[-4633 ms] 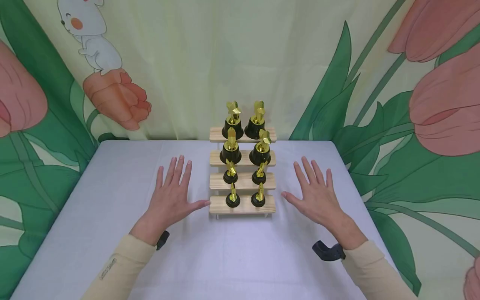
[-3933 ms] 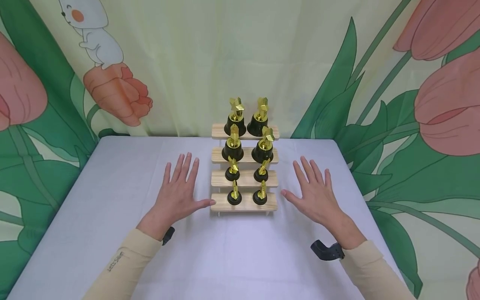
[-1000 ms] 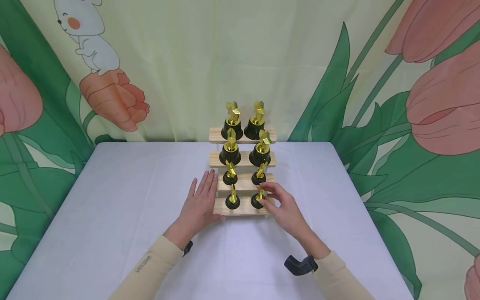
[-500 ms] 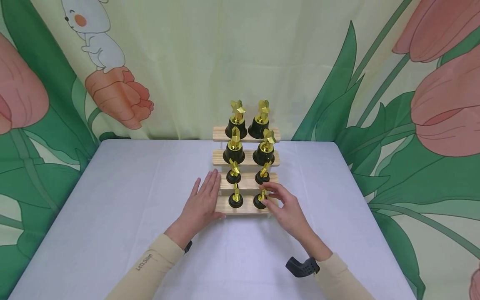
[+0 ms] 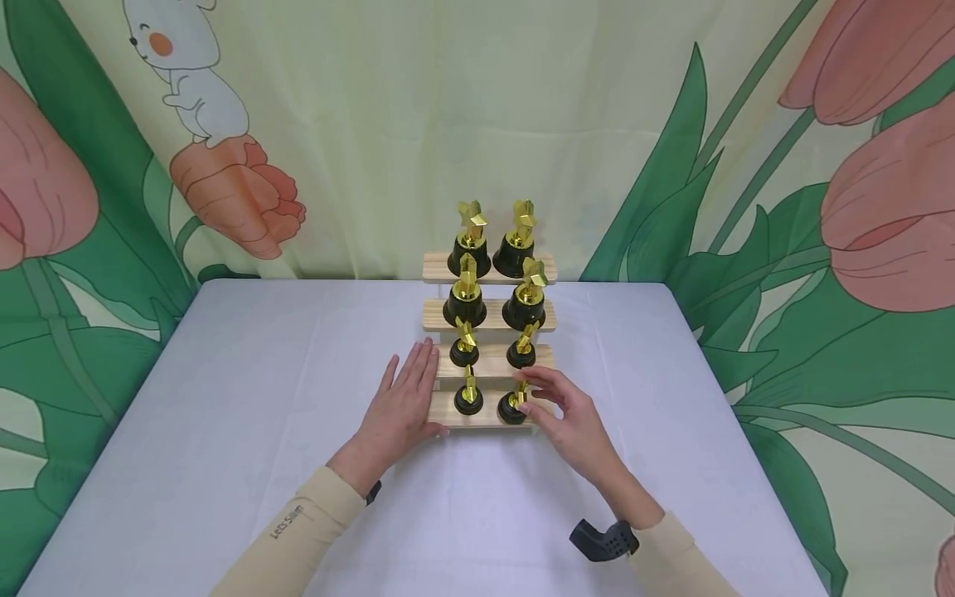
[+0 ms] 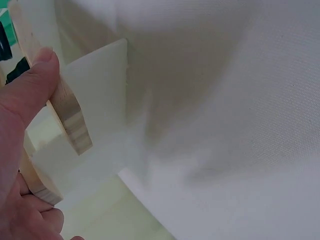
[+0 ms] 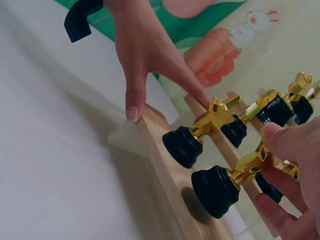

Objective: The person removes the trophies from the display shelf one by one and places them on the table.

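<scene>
My right hand (image 5: 573, 421) pinches the golden star of a small black-based star trophy (image 7: 215, 192) at the right of the lowest shelf. The trophy is tilted, and a shadow shows beneath its base in the right wrist view. My left hand (image 5: 395, 419) lies with straight fingers along the left side of the wooden tiered stand (image 5: 488, 414). Its thumb (image 6: 42, 62) touches the front shelf's end. Another small star trophy (image 5: 468, 400) stands upright to the left on that shelf. Two more small trophies (image 5: 464, 348) occupy the second shelf.
Larger star trophies (image 5: 525, 303) stand in pairs on the two upper shelves, close behind the small ones. The stand rests on a white-covered table (image 5: 283, 373). Behind it hangs a printed curtain (image 5: 373, 149) with tulips and a rabbit.
Both hands have come in from beside the stand, the left to its side, the right to the front right trophy. Over the last half second that trophy has tilted and shifted slightly towards me.
</scene>
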Tool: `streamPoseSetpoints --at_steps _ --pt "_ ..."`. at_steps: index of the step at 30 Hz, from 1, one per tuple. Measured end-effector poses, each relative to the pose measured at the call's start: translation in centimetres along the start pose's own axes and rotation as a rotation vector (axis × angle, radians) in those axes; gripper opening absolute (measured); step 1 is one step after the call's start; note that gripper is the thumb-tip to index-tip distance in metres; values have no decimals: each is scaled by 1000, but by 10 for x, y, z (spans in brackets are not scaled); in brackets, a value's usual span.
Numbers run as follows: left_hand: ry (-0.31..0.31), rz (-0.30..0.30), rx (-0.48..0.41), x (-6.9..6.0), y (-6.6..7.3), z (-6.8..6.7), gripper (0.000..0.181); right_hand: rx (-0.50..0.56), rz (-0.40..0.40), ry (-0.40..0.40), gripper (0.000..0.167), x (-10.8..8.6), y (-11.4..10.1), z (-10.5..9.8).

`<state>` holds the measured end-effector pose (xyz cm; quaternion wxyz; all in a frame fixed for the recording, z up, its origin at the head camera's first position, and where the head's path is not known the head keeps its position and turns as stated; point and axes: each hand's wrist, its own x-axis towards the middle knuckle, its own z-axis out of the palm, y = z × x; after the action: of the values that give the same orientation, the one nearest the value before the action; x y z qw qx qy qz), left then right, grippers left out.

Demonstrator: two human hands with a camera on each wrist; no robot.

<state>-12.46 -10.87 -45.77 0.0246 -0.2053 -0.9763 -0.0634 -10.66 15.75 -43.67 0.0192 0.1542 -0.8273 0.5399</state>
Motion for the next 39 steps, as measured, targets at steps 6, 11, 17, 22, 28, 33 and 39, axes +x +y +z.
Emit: streamPoseSetpoints --at_steps 6,11,17,22,28,33,39 --pt "-2 2 9 2 0 -2 127 32 8 -11 48 -2 -2 1" --pt "-2 6 8 3 -1 -3 127 33 -1 -26 48 -4 -4 3" --pt "14 15 12 4 -1 -4 126 40 -34 -48 46 -6 -5 4" --pt "21 16 8 5 -2 -5 126 59 -86 -65 44 -10 -4 6" --pt "44 22 21 4 -2 -6 127 94 -113 -100 45 -15 -3 10" --pt "37 18 45 2 0 -5 127 112 -92 -127 47 -22 -2 14" --pt "7 -5 48 1 2 -3 127 114 -64 -140 46 -27 0 20"
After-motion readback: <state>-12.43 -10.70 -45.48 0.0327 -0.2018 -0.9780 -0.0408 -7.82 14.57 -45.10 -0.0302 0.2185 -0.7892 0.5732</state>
